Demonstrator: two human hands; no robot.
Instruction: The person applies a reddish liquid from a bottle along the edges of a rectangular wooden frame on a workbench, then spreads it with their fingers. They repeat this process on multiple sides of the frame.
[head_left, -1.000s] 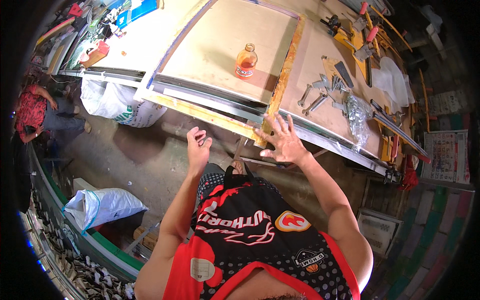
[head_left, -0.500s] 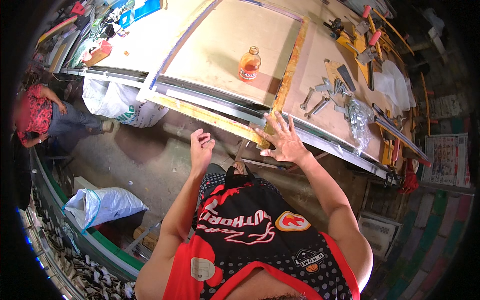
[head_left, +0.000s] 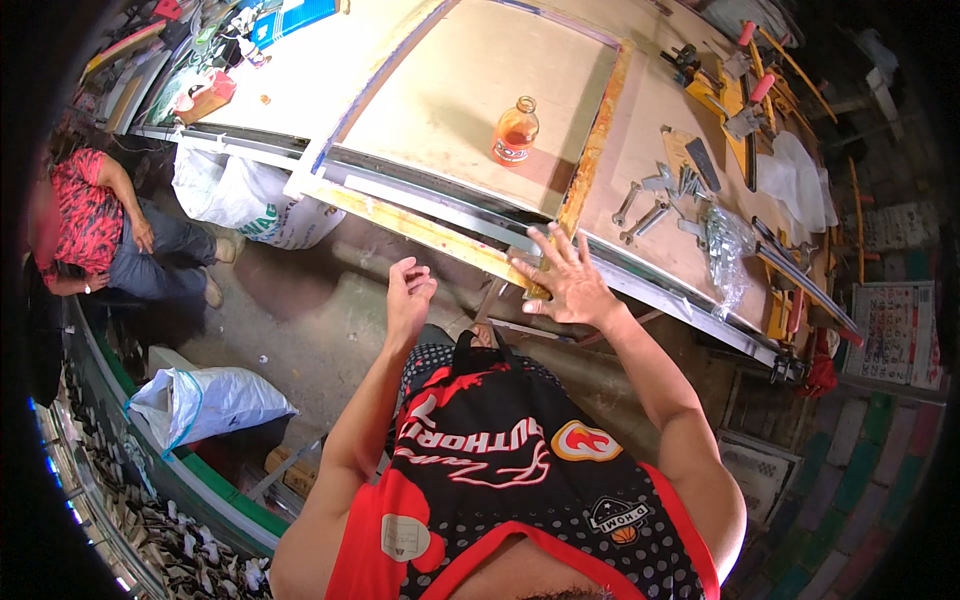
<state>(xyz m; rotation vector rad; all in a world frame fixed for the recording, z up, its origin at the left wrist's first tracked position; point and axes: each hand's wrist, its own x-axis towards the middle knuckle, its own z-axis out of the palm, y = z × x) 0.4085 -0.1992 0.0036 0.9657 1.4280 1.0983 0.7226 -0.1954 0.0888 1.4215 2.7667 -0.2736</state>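
A wooden frame with worn yellow and bluish paint lies on the workbench, its near rail along the bench's front edge. My right hand is spread over its near right corner, fingers apart, palm down. Just left of that corner, my left hand is raised in front of the near rail, apart from it. Its fingers are loosely bent, and nothing shows in them. Inside the frame stands an upright glass bottle with orange-red liquid in it.
Wrenches, a clear plastic bag and orange clamps lie on the bench's right side. White sacks stand on the floor at left. Another person in a red patterned shirt sits at far left.
The whole view has shifted slightly, so bench and frame appear a little lower and further right. Both my hands keep nearly the same pose. The right stays spread at the corner.
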